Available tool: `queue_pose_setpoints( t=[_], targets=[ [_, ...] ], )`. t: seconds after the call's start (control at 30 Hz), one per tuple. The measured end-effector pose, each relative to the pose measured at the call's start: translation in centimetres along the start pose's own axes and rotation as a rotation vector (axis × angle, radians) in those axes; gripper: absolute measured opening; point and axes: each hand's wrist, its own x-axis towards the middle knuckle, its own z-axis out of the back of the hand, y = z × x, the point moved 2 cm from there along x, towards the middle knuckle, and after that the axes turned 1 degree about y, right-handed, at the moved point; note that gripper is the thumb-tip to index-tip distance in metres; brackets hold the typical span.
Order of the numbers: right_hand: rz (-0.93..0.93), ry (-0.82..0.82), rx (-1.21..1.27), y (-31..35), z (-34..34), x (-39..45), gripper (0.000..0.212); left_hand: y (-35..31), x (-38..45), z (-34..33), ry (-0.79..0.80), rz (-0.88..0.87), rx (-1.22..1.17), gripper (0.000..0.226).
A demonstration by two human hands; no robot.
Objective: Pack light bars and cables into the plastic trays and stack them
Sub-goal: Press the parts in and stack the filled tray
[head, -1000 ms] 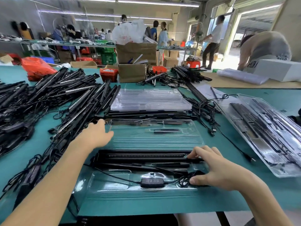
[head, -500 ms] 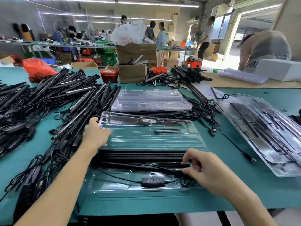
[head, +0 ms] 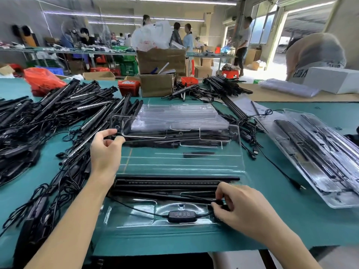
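Head view: the clear lid (head: pixel 174 133) is pinched at its far-left corner by the left hand (head: pixel 105 150) — raised over the loaded tray (head: pixel 134 228), whose cable (head: pixel 136 208) is pinched by the right hand (head: pixel 242 212). Closing comes next — the lid must be lowered squarely.

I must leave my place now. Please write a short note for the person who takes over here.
Left hand pinches the far left corner of the clear lid, lifted off the table.
Right hand grips the coiled cable at the right end of the tray.
Done: light bars and controller lie in the tray.
Left: tuck the cable in, close the lid, add it to the packed trays at right.
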Motion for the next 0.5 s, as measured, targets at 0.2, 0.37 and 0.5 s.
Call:
queue_pose_setpoints(
  t=[0.2, 0.37, 0.5],
  targets=[
    [-0.001, -0.100, 0.016, 0.60, -0.04, -0.43, 0.012, -0.10, -0.28, 0.49, 0.019, -0.046, -0.070, 0.019],
    [-0.020, -0.115, 0.028, 0.55, -0.32, -0.48, 0.007, -0.25, -0.60, 0.54, -0.019, -0.036, -0.200, 0.016],
    [-0.034, -0.111, 0.114, -0.15, -0.45, -0.46, 0.013, -0.27, -0.68, 0.68, -0.014, -0.043, -0.227, 0.017]
  ],
)
